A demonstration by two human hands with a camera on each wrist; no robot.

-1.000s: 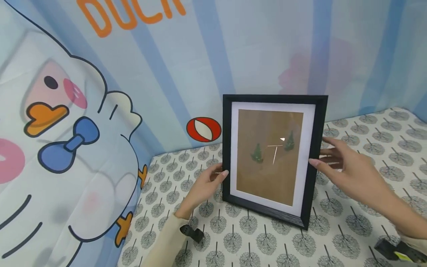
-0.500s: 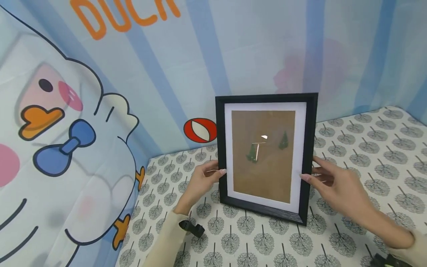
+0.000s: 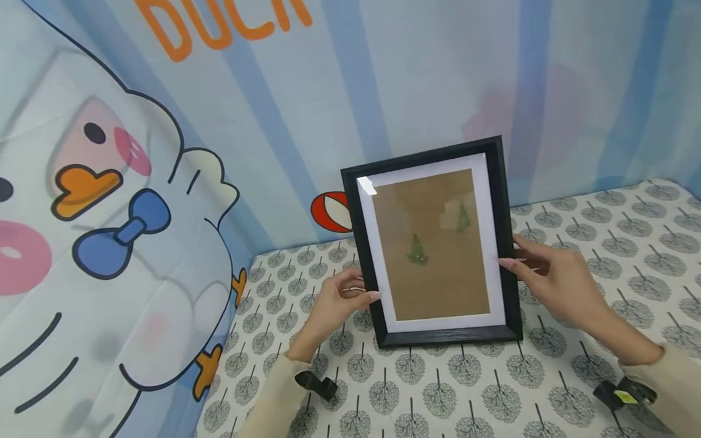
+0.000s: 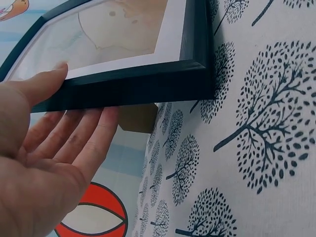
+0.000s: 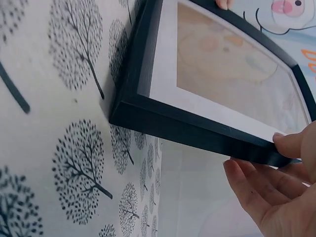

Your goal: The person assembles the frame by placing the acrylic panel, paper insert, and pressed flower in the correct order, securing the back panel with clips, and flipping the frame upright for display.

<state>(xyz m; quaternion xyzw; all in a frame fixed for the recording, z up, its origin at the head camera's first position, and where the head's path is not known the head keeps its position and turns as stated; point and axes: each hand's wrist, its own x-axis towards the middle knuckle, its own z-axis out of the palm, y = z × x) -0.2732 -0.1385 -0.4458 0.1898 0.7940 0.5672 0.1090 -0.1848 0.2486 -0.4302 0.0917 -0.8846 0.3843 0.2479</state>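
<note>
A black picture frame point(image 3: 504, 243) with a white mat and a brown picture showing two small green trees stands upright on the patterned cloth, tilted slightly in the head view. My left hand point(image 3: 335, 304) grips its left side, thumb on the front and fingers behind. On the opposite side, my right hand point(image 3: 558, 277) pinches the right edge the same way. In the left wrist view, a brown piece point(image 4: 139, 118) juts out behind the frame point(image 4: 123, 86). Reflections partly cover the picture in both wrist views.
White cloth point(image 3: 438, 395) printed with grey trees covers the surface. Behind it hangs a blue striped curtain point(image 3: 432, 79) with a large cartoon duck point(image 3: 164, 304) at left and a red-and-white ball print point(image 3: 331, 212) beside the frame.
The frame has turned and tilted: its upper right corner sits higher and its bottom edge runs nearly level. It has shifted slightly left. Both hands have kept hold of its sides.
</note>
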